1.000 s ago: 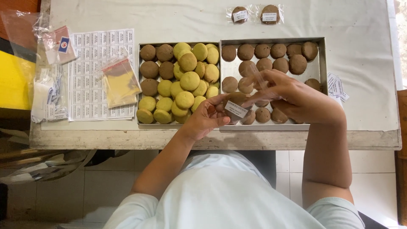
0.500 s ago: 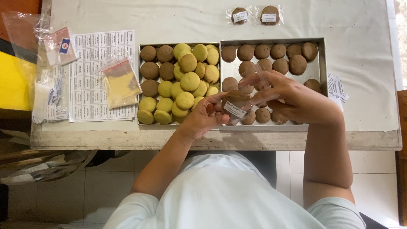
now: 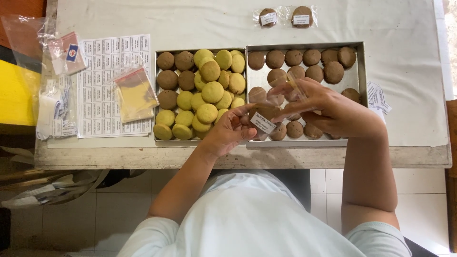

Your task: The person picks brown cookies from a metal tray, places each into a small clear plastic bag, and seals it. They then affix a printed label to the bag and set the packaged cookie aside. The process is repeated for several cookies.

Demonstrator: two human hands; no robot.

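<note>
Held thing: a brown cookie in a clear wrapper [image 3: 263, 116], round and dark, with a small white rectangular label stuck slantwise on its front; the plastic shows as a faint sheen with a loose clear flap rising toward the right hand.
Where it is: held in the air between both hands, over the near left corner of the right tray [image 3: 358, 61], just above the table's front edge.
Left hand [image 3: 232, 131]: closed on the wrapped cookie from the left, thumb and fingertips pinching the labelled end.
Right hand [image 3: 328, 110]: curled over the wrapper's far side, fingertips pinching the clear plastic near its top; the palm faces down over the tray.
Right tray: shallow metal, holding dark brown cookies [image 3: 312, 58] in loose rows along the far side and near edge, with bare metal showing in the middle.
Left tray [image 3: 157, 95]: touching the right tray, packed with pale yellow cookies [image 3: 213, 91] piled on one another and a column of brown ones at its left side.
Finished pieces: two wrapped brown cookies with labels [image 3: 284, 16] lie side by side at the far edge of the table, well apart from the hands.
Left of the trays: a white sheet of printed labels [image 3: 97, 102] lies flat, with a small clear bag of yellowish content [image 3: 135, 94] resting on its right edge.
Right of the trays: a few loose labels [image 3: 378, 97] just beside the tray wall.
Surface: a table [image 3: 190, 24] covered in pale cloth.
</note>
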